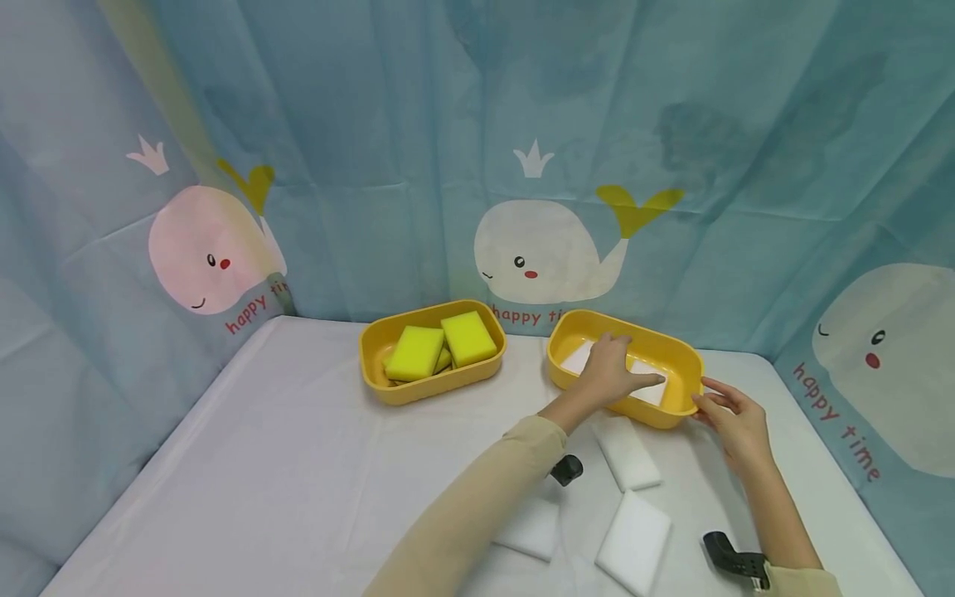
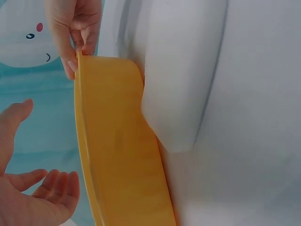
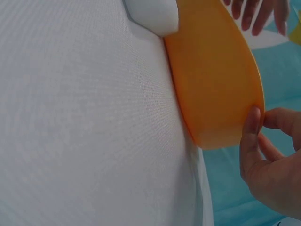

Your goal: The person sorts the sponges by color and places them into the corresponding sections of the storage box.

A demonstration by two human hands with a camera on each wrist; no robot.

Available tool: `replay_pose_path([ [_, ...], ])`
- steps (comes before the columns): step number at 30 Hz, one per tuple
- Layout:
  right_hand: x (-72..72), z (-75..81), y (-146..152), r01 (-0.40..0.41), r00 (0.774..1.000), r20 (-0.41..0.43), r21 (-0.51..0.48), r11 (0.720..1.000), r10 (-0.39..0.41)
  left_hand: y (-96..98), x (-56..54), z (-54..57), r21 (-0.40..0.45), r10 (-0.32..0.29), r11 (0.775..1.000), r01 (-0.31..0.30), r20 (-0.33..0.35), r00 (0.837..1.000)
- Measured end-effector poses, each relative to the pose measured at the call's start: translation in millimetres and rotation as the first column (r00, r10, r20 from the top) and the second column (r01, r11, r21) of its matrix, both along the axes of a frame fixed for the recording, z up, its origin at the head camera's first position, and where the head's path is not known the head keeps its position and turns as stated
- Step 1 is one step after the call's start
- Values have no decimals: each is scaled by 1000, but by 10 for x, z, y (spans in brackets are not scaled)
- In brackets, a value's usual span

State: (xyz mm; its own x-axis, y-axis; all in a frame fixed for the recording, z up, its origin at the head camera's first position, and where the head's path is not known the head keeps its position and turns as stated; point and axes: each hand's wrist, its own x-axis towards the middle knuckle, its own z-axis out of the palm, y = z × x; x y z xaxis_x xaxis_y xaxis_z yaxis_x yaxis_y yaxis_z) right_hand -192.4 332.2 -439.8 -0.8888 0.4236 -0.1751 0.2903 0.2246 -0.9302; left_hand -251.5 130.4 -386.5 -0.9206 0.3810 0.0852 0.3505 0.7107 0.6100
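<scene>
My left hand (image 1: pixel 608 371) is over the right yellow tray (image 1: pixel 666 342), its thumb spread from the fingers. In the left wrist view the left hand (image 2: pixel 40 200) holds nothing. White sponges lie inside that tray, one left (image 1: pixel 577 359) and one right (image 1: pixel 647 383) of the hand. My right hand (image 1: pixel 741 429) pinches the tray's right end; in the right wrist view its thumb (image 3: pixel 252 121) presses the outer wall and fingers lie behind the rim. Just in front of the tray lies a white sponge (image 1: pixel 628 454).
Another yellow tray (image 1: pixel 379 377) at the left holds several yellow sponges (image 1: pixel 415 352). Two more white sponges lie nearer on the white table (image 1: pixel 246 464), one to the right (image 1: pixel 636 541) and one partly behind the left sleeve (image 1: pixel 533 527). A whale-print curtain (image 1: pixel 373 166) hangs behind.
</scene>
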Motion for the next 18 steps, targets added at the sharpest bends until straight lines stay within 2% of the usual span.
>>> replay_pose_path([
  [11,1,12,-20,2,1000,2,-9,1000,-2,-321,85,56,85,-42,995,43,-15,999],
  [18,4,14,-15,4,1000,-2,-17,1000,-4,-457,114,84,131,-70,989,73,-28,997],
])
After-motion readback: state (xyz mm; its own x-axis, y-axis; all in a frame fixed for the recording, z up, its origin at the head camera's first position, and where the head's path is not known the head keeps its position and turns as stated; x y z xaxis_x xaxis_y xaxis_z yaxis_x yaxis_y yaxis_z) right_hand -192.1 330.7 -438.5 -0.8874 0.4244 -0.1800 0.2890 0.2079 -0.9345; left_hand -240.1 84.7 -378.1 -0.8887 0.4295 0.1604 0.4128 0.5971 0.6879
